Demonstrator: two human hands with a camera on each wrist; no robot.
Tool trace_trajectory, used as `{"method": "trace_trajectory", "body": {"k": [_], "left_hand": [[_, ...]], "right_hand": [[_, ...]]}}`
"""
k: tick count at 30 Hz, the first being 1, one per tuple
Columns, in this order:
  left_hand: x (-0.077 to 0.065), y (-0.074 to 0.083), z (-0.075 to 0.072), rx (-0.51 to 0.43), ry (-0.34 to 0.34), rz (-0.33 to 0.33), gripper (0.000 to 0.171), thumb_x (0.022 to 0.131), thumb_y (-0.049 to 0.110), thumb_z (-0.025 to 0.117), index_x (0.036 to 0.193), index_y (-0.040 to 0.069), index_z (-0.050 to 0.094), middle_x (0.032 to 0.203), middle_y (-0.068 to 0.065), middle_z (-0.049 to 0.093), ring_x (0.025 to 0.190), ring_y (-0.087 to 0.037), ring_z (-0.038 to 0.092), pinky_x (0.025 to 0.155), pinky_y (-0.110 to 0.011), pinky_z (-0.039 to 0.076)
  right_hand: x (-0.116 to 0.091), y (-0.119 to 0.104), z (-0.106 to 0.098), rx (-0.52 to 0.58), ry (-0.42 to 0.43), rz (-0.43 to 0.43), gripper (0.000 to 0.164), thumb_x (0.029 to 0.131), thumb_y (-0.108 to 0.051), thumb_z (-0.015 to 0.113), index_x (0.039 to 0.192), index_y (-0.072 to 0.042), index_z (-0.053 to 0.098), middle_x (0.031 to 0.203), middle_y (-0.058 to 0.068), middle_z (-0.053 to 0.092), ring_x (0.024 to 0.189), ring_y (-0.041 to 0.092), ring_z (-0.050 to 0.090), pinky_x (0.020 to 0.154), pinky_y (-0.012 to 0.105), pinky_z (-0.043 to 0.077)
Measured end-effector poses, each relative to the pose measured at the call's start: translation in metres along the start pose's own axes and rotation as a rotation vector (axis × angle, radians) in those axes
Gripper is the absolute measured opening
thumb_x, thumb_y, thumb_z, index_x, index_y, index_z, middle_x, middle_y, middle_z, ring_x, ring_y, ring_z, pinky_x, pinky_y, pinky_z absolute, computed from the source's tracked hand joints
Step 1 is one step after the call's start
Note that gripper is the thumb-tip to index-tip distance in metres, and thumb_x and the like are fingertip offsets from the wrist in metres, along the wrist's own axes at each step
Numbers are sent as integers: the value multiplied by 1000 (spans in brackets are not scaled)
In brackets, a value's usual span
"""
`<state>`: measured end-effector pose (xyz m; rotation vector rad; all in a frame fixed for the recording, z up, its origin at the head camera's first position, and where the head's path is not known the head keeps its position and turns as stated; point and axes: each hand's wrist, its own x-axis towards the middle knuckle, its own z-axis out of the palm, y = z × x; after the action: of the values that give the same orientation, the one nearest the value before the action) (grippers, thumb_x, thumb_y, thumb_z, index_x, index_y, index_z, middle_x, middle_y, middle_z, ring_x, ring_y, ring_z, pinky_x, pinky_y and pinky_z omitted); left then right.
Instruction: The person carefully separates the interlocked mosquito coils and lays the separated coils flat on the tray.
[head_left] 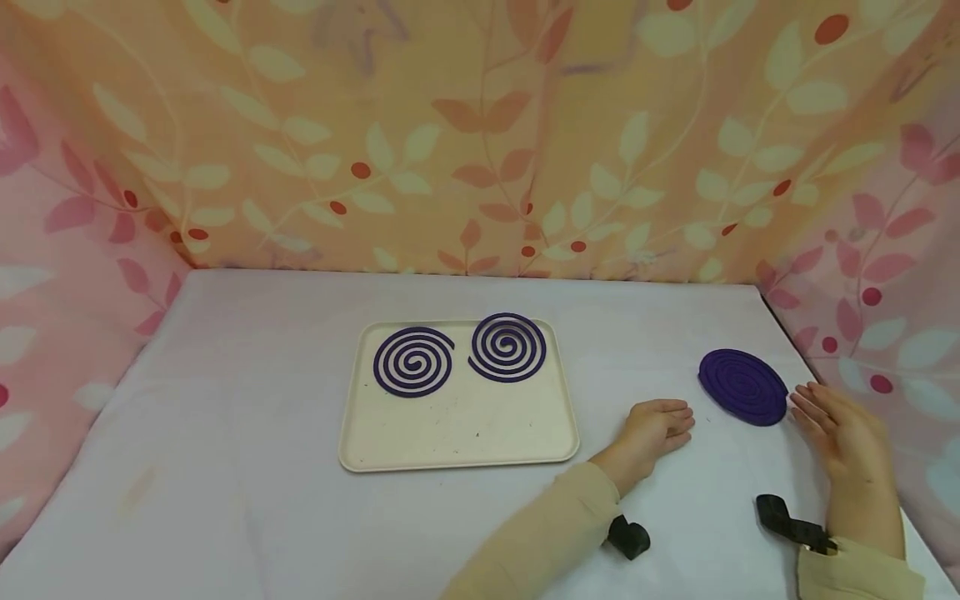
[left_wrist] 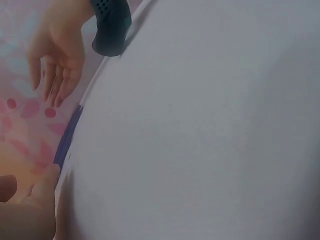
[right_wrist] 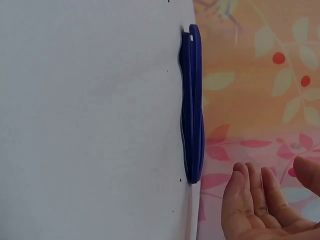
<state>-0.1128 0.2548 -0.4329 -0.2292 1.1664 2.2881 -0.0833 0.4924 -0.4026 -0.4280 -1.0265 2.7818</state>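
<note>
On the right of the table lies a round purple mosquito coil disc (head_left: 742, 387), its windings packed tightly; edge-on in the right wrist view, the purple coils (right_wrist: 193, 105) show more than one layer. My right hand (head_left: 851, 433) is held just beside the disc's right edge, palm turned inward, fingers loosely extended and holding nothing. To the disc's left, my left hand (head_left: 651, 435) hovers apart from it with relaxed fingers and an empty grasp. Two separate single purple coils, a left one (head_left: 413, 362) and a right one (head_left: 507, 347), lie at the back of the cream tray (head_left: 457, 437).
A white cloth covers the table (head_left: 247, 433). Floral curtains (head_left: 480, 142) enclose its back and both sides. Black wrist straps (head_left: 628, 537) sit on both arms. Small dark specks dot the tray. The right coil overlaps the tray's back rim.
</note>
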Motion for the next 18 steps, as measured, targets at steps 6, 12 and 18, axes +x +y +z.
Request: {"method": "trace_trajectory", "body": {"k": [6, 12, 18], "left_hand": [[12, 0, 9, 28, -7, 32, 31, 84, -18, 50, 114, -14, 58, 113, -24, 62, 111, -33, 57, 95, -44, 46], [23, -4, 14, 17, -22, 5, 35, 84, -20, 48, 119, -16, 53, 116, -27, 59, 114, -36, 55, 97, -46, 44], [31, -5, 15, 19, -36, 2, 36, 85, -18, 49, 120, -16, 52, 117, -26, 59, 114, -36, 55, 97, -46, 44]], "right_hand": [[-1, -1, -11, 29, 47, 25, 28, 95, 8, 42, 86, 9, 69, 85, 19, 69, 78, 32, 69, 68, 39, 57], [4, -3, -23, -9, -1, 50, 30, 96, 7, 40, 89, 7, 69, 86, 19, 69, 81, 31, 69, 68, 39, 58], [8, -1, -29, 34, -115, 88, 33, 98, 7, 33, 93, 10, 66, 90, 23, 67, 87, 33, 67, 71, 42, 57]]}}
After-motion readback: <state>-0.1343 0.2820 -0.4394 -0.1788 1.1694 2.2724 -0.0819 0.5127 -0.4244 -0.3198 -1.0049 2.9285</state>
